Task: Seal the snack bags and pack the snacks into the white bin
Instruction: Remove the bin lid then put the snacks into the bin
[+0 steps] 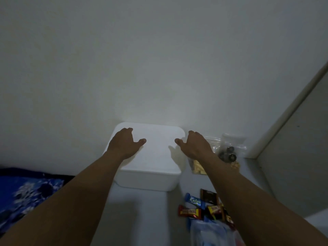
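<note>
Evidently we have barely begun: our left hand (pixel 124 144) and right hand (pixel 193 146), both spread and empty, sit over the closed white bin (pixel 147 180) at centre frame, perhaps touching its lid (pixel 156 137), while snack bags (pixel 197 168) and wrapped bars (pixel 190 211) wait outside, right and lower right.

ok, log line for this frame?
lid on white bin; left hand at lid's left edge; right hand at lid's right edge; candy bars, zip bags outside
</note>
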### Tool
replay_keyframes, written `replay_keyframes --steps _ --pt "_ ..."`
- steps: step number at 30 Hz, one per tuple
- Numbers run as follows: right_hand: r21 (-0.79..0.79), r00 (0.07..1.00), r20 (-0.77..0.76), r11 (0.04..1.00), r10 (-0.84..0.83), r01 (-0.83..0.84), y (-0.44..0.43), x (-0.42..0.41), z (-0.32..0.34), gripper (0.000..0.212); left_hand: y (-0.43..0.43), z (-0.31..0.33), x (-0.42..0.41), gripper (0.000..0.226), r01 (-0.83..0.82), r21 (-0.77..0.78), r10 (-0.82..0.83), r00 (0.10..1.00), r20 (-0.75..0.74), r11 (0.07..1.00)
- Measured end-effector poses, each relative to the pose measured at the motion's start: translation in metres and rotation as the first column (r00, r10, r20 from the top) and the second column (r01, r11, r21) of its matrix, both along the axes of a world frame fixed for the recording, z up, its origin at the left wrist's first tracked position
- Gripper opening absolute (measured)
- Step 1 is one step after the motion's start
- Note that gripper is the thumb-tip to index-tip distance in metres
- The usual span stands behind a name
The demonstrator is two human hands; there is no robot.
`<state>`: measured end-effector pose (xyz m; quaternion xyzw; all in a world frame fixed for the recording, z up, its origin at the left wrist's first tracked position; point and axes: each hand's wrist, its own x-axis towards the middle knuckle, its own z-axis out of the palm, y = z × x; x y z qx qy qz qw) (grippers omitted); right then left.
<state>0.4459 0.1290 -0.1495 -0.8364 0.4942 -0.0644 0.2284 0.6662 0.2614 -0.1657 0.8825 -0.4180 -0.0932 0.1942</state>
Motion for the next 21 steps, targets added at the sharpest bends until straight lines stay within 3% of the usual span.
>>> replay_keyframes --steps 9,15,21 --pt "0.137 0.993 -0.081 0.985 -0.090 0.100 0.007 0.024 -0.034 0.064 0.024 -0.043 0.052 0.124 -0.083 0.152 0.103 0.986 -0.131 0.985" --pt "0.278 0.968 0.064 0.936 -0.244 0.217 0.004 0.031 -0.038 0.059 0.016 -0.048 0.062 0.143 -0.134 0.153 0.165 0.962 -0.216 0.979" --pt "0.303 0.922 0.194 0.914 -0.337 0.270 -0.001 0.033 -0.037 0.065 0.017 -0.047 0.067 0.136 -0.218 0.149 0.250 0.937 -0.245 0.964"
